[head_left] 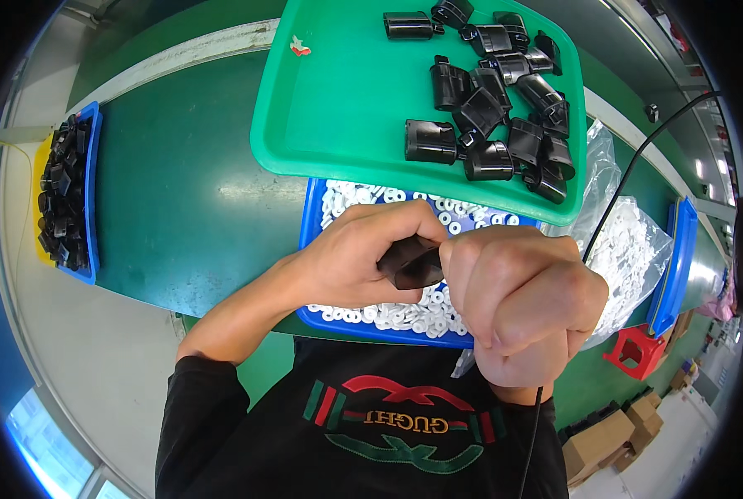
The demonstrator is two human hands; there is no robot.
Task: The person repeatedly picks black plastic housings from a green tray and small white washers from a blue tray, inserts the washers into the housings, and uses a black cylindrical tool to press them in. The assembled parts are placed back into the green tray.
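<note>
My left hand [350, 254] is wrapped round a glossy black plastic housing [413, 264], its fingers closed on it. Against the housing's right side presses my right hand [525, 295], curled into a fist; what it grips is hidden inside the fingers. A black cable [637, 158] comes down from the upper right, passes behind the right fist and shows again below it. Under both hands lies a blue tray [313, 220] of small white plastic rings [421, 320]. Beyond it, a green tray [284, 141] carries several similar black housings [479, 112], mostly on its right side.
At the far left, a blue bin [95, 200] and a yellow one hold many black parts [62, 195]. A clear bag [625, 258] of white pieces lies right of the hands, before another blue tray [677, 266]. A red stool [637, 351] and cardboard boxes [600, 441] stand on the floor.
</note>
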